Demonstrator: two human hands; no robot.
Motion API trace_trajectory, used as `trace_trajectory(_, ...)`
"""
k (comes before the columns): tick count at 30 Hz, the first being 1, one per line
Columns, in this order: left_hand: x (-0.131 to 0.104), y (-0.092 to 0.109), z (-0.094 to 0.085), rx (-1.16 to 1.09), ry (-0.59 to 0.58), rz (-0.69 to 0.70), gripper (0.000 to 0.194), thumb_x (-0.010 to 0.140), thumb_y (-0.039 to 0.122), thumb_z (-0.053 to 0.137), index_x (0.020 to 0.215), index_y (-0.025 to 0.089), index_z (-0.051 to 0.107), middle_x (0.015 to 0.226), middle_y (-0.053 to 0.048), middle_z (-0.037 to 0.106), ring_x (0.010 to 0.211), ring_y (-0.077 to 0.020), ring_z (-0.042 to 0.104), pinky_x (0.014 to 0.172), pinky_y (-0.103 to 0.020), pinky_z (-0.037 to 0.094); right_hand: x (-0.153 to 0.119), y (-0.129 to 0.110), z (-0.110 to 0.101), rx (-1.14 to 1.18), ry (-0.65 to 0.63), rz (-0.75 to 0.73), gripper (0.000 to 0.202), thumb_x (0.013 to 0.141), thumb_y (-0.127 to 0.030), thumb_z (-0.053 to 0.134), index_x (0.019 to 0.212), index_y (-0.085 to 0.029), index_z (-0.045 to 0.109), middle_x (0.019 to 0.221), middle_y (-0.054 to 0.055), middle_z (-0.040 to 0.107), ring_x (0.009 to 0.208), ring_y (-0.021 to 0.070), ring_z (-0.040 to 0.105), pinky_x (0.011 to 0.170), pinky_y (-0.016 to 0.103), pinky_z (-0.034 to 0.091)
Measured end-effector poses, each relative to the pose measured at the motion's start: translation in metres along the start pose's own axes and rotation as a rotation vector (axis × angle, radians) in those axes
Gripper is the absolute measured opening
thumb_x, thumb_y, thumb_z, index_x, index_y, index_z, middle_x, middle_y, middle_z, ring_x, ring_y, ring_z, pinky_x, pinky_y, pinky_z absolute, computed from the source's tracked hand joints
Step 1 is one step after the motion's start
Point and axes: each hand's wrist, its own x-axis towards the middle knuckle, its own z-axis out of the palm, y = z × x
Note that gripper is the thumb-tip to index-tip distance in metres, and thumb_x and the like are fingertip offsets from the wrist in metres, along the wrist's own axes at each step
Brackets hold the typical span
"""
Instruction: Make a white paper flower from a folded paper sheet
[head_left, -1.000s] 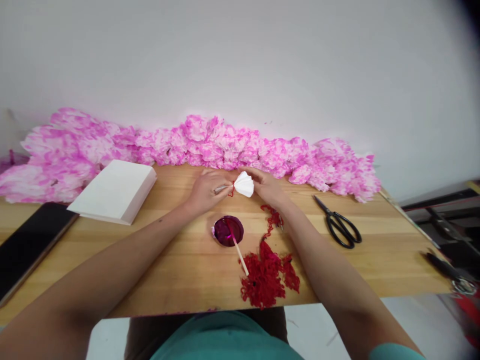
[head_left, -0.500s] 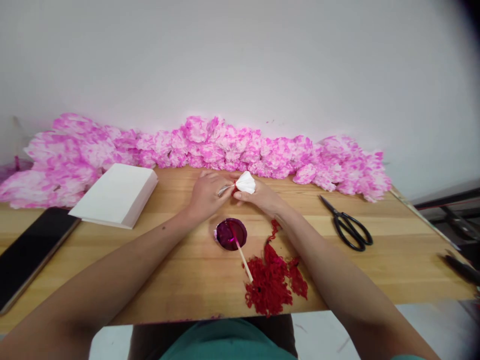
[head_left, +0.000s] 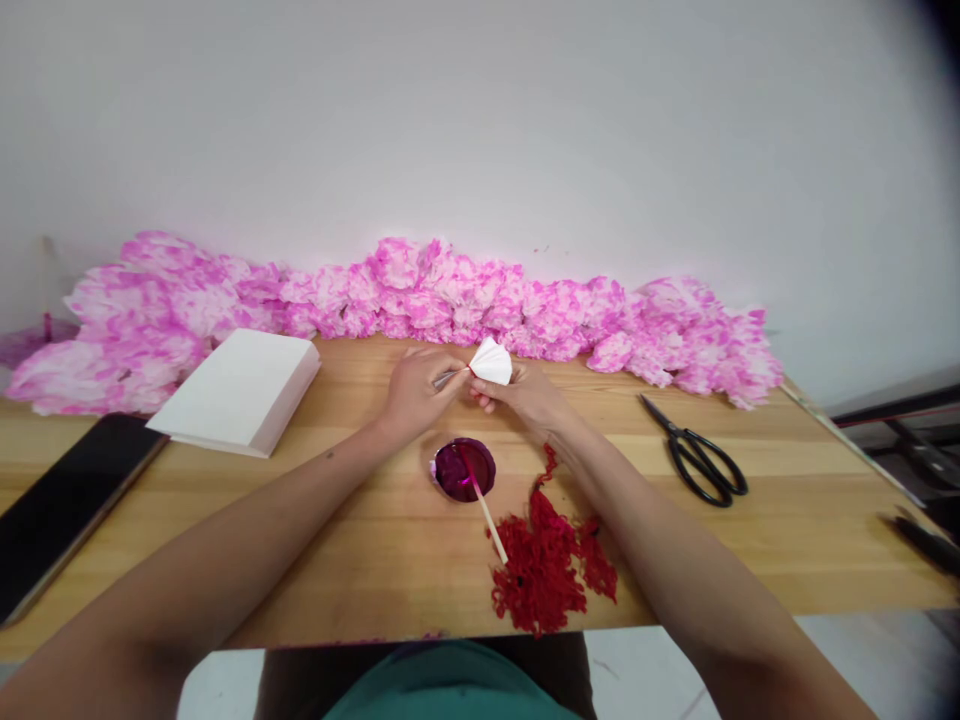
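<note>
A small piece of white pleated paper [head_left: 491,362], fanned out on its right side, is held between my hands above the middle of the table. Red yarn circles its narrow waist. My left hand [head_left: 421,388] pinches the narrow folded end. My right hand [head_left: 525,392] grips the fan from below, thumb on its lower edge. Nearer to me stands a small dish of dark magenta liquid [head_left: 457,472] with a wooden stick [head_left: 491,530] leaning out of it. A tangled heap of red yarn [head_left: 541,580] lies beside the stick, one strand reaching toward my right wrist.
Fluffy pink-and-white paper flowers [head_left: 442,295] line the wall along the table's back. On the left are a stack of white paper [head_left: 236,390] and a black phone [head_left: 75,500]. Black-handled scissors [head_left: 701,460] rest on the wooden table [head_left: 352,570] at right.
Both hands still hold the pleated paper in nearly the same place. The fingers of my right hand have shifted under it, and the red yarn at the waist looks thinner now.
</note>
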Motion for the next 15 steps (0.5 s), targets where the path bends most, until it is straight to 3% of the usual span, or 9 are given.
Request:
trace_trajectory(8,0.0014,-0.0026,0.0019,-0.460,-0.027,-0.320,0.020,0.085,0.033,0.060,0.077,0.016,0.066,0.074,-0.002,0.069,0.070,-0.0152,0.063,0.067,-0.025,0.046,0.0000,-0.0042,-0.0042,-0.116,0.043,-0.052,0.038,0.061,-0.050,0.079,0.068,-0.016,0.065,0.063,-0.001,0.063,0.052,0.0073,0.049,0.053,0.024,0.043)
trace_trajectory(11,0.0016,-0.0031,0.0011,-0.505,-0.094,-0.342,0.020,0.086,0.033,0.059,0.080,0.015,0.067,0.072,-0.002,0.068,0.071,-0.0145,0.063,0.068,-0.024,0.046,-0.0008,-0.0043,-0.0039,-0.140,0.034,-0.095,0.036,0.065,-0.050,0.076,0.067,-0.017,0.062,0.061,-0.002,0.059,0.051,0.0071,0.046,0.051,0.023,0.039)
trace_trajectory(15,0.0017,-0.0032,-0.0001,-0.562,-0.214,-0.302,0.025,0.087,0.034,0.059,0.098,0.014,0.068,0.079,-0.004,0.069,0.072,-0.0143,0.063,0.065,-0.023,0.045,-0.0020,-0.0047,-0.0050,-0.209,0.008,-0.143,0.033,0.071,-0.050,0.069,0.070,-0.018,0.062,0.061,-0.003,0.055,0.052,0.0076,0.043,0.052,0.023,0.034)
